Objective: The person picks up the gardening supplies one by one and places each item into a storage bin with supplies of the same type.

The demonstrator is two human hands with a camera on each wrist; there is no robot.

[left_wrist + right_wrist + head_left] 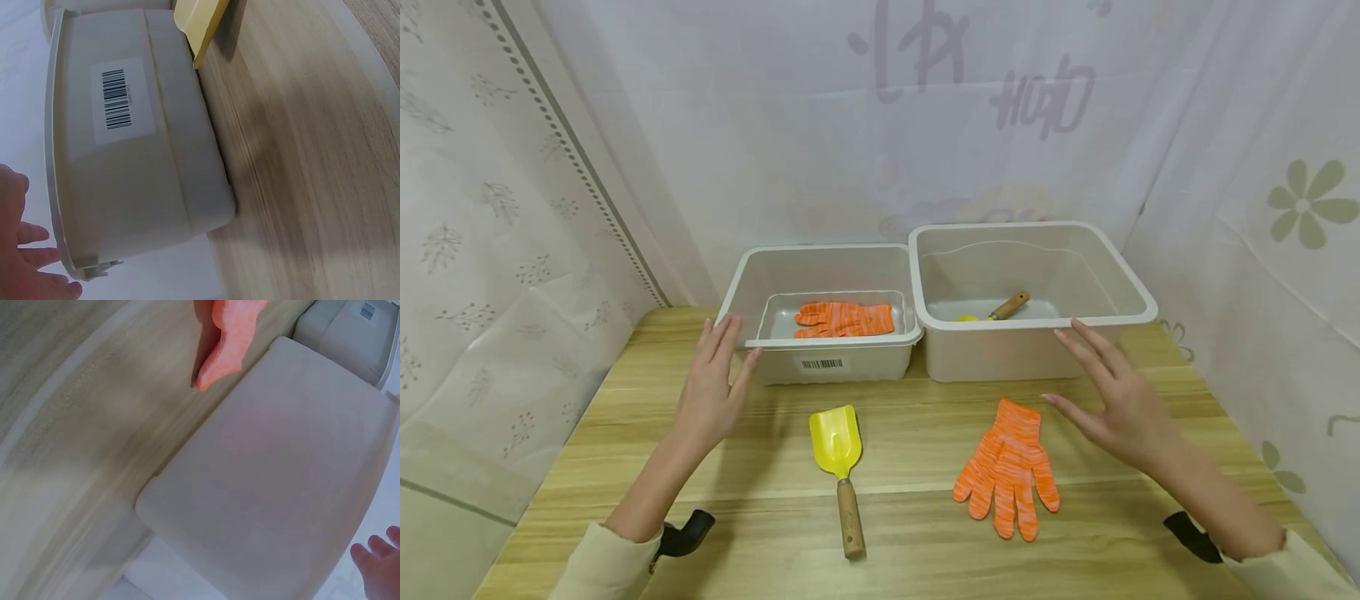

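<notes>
My left hand (711, 387) is by the front left corner of the left bin (872, 364), fingers extended, holding nothing. An orange knitted glove (844, 320) lies inside that bin. My right hand (1120, 404) is stretched out near the front rim of the taller right bin (1000, 354), also without anything in it. Inside the right bin is a tool with a wooden handle (1011, 306) and a yellow part, mostly hidden by the front wall. On the table, a yellow hand shovel (837, 446) points its blade toward the bins. A second orange glove (1013, 475) lies flat near my right hand.
Both bins stand side by side at the back of the wooden table (760, 533). A printed white curtain (820, 125) hangs behind them and along both sides. A barcode label (117, 100) is stuck on the left bin's front wall.
</notes>
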